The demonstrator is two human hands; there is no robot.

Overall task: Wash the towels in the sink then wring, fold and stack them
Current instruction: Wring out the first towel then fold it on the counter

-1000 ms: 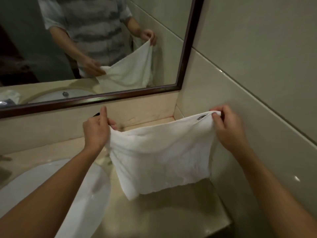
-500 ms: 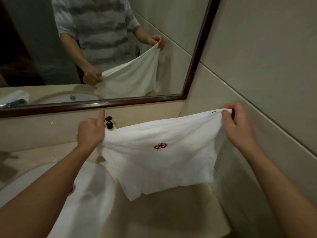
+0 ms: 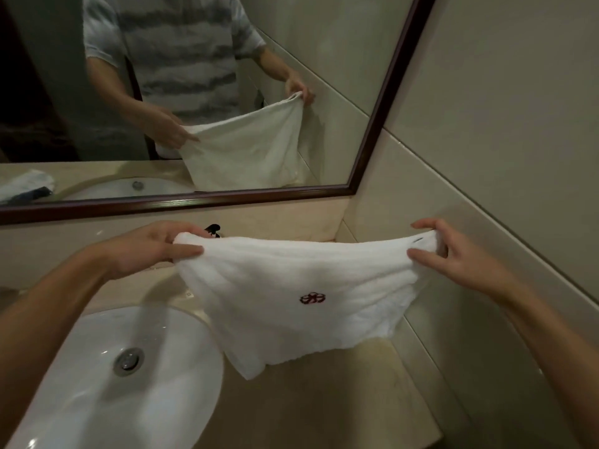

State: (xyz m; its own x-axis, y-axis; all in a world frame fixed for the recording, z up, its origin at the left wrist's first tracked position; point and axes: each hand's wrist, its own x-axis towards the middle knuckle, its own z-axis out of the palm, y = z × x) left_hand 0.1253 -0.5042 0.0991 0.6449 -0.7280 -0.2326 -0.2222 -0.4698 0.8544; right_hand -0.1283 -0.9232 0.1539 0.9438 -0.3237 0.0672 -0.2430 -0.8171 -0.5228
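A white towel (image 3: pixel 291 286) with a small dark red embroidered mark hangs spread in the air over the beige counter (image 3: pixel 324 400), to the right of the white sink (image 3: pixel 81 400). My left hand (image 3: pixel 152 247) pinches its upper left corner, thumb on top. My right hand (image 3: pixel 453 254) pinches the upper right corner near the side wall. The towel's lower edge hangs just above the counter. The sink basin holds only its metal drain.
A dark-framed mirror (image 3: pixel 366 150) hangs above the counter and reflects a person holding the towel. The tiled side wall (image 3: pixel 486 157) stands close on the right. A black soap pump top (image 3: pixel 212 229) peeks out behind the towel. Folded cloth (image 3: pixel 26 186) shows in the mirror's left.
The towel has been turned so its embroidered mark faces me, and both hands have spread it wider and lowered it a little. The view has tilted down towards the sink.
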